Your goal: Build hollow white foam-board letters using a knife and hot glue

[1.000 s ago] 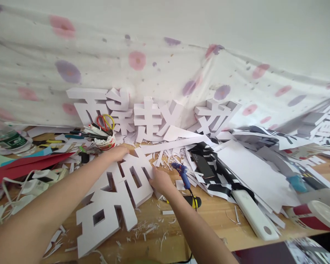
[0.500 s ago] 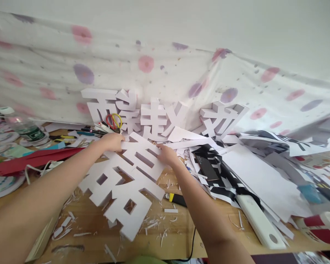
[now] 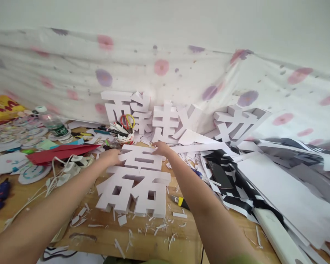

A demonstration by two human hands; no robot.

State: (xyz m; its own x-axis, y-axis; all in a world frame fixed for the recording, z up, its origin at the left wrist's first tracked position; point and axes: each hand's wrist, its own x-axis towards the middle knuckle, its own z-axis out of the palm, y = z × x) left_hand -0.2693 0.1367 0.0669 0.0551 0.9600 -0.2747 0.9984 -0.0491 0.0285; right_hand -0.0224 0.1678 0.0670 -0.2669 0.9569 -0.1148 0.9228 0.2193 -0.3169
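Note:
A white three-dimensional paper character [image 3: 143,168] lies roughly square-on on the wooden table in front of me. Its raised sides and cut-out holes show. At its upper left edge, my left hand [image 3: 111,157] has its fingers closed against the paper. My right hand [image 3: 161,148] grips the upper right corner, some fingers hidden behind it. Just beyond is a small cup [image 3: 125,139] with red-and-yellow-handled scissors [image 3: 127,121] and other tools. A yellow and black utility knife [image 3: 182,202] lies beside my right forearm, partly covered by it.
More white paper characters [image 3: 165,121] stand along the curtained wall. White sheets and black-patterned paper [image 3: 222,172] pile up at right. On the left are a bottle [image 3: 55,126], red paper [image 3: 62,153], a power strip with cables [image 3: 71,167] and a blue glue gun [image 3: 0,194]. Paper scraps litter the table.
The paper character has turned from a slanted, tilted pose to nearly straight and flat on the table, both hands still at its far end. My view has shifted left.

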